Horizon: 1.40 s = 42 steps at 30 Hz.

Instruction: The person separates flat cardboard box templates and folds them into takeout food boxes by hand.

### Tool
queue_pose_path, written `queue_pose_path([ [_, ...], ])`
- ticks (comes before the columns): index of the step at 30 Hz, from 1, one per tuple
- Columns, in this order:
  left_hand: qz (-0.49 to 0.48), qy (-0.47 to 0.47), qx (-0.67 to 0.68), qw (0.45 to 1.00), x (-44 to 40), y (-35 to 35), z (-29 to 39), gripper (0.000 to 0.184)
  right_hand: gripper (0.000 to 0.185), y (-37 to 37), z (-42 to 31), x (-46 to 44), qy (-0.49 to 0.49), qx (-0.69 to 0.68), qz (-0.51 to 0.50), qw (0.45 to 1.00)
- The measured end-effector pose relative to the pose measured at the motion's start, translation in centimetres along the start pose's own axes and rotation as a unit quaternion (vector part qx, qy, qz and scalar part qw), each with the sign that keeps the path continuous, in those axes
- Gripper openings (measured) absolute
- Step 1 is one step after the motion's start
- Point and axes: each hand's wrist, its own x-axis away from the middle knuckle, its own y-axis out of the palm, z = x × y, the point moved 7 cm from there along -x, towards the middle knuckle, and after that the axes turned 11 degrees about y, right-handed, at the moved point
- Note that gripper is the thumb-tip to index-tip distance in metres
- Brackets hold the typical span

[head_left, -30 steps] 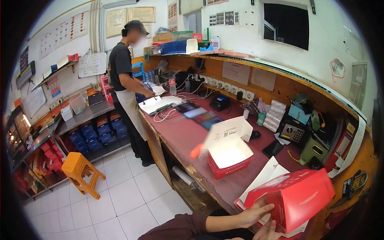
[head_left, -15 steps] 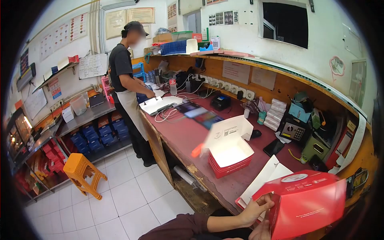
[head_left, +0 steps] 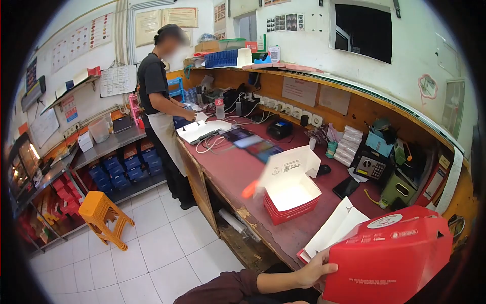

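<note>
My left hand [head_left: 316, 269] is closed on the left edge of a red cardboard box [head_left: 387, 258], with the thumb lying on its front face. The box has white print and a white oval on its upper panel, and it is held up at the lower right of the head view. My right hand does not show. Behind the held box, a flat folded white-and-red carton [head_left: 336, 230] lies at the counter edge. Farther left on the counter stands an open red box [head_left: 292, 197], white inside, with its lid raised.
The dark red counter [head_left: 228, 172] carries a phone [head_left: 346, 186], a safe [head_left: 371, 165], white packets [head_left: 348, 146], and cables. A co-worker [head_left: 161, 111] stands at its far end, hands over white papers [head_left: 202, 130]. An orange stool [head_left: 105, 218] is on the tiled floor.
The red box has moved slightly right and turned so its front faces me more. My left hand has shifted on its edge, and my right hand has gone out of sight.
</note>
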Motion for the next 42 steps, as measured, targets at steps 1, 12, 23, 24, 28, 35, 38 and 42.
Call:
queue_pose_path([
  [1, 0.011, -0.021, 0.019, 1.0, -0.2, -0.4, -0.1, 0.09, 0.041, 0.0, -0.1, 0.0, -0.001, 0.0, 0.0, 1.0],
  [12, -0.138, -0.008, -0.123, 0.983, -1.2, -2.4, 5.8, 0.086, 0.043, -0.3, -0.4, -0.2, -0.002, -0.007, 0.015, 1.0],
  [23, -0.288, 0.004, 0.067, 0.955, -2.0, 0.4, 4.3, 0.066, 0.045, -1.0, -0.8, -0.1, -0.005, -0.014, 0.029, 0.999],
  [24, -0.39, -0.036, 0.058, 0.918, -0.7, 1.4, 3.0, 0.061, 0.045, -1.0, -0.9, 0.0, -0.007, -0.018, 0.03, 0.999],
  [28, -0.369, -0.127, -0.168, 0.905, 1.4, 1.9, -4.1, 0.054, 0.046, -1.2, -1.1, 0.0, -0.008, -0.021, 0.035, 0.999],
  [35, -0.281, -0.158, 0.563, 0.761, 1.2, 7.6, 0.2, 0.054, 0.047, -1.5, -1.5, 0.1, -0.01, -0.027, 0.048, 0.998],
  [38, -0.171, -0.086, 0.395, 0.899, 0.4, 4.9, -1.7, 0.062, 0.048, -1.8, -1.7, 0.1, -0.012, -0.032, 0.057, 0.998],
  [42, -0.206, 0.339, -0.209, 0.894, 1.4, 3.3, 0.7, 0.064, 0.049, -2.5, -1.5, 0.4, -0.003, -0.05, 0.068, 0.996],
])
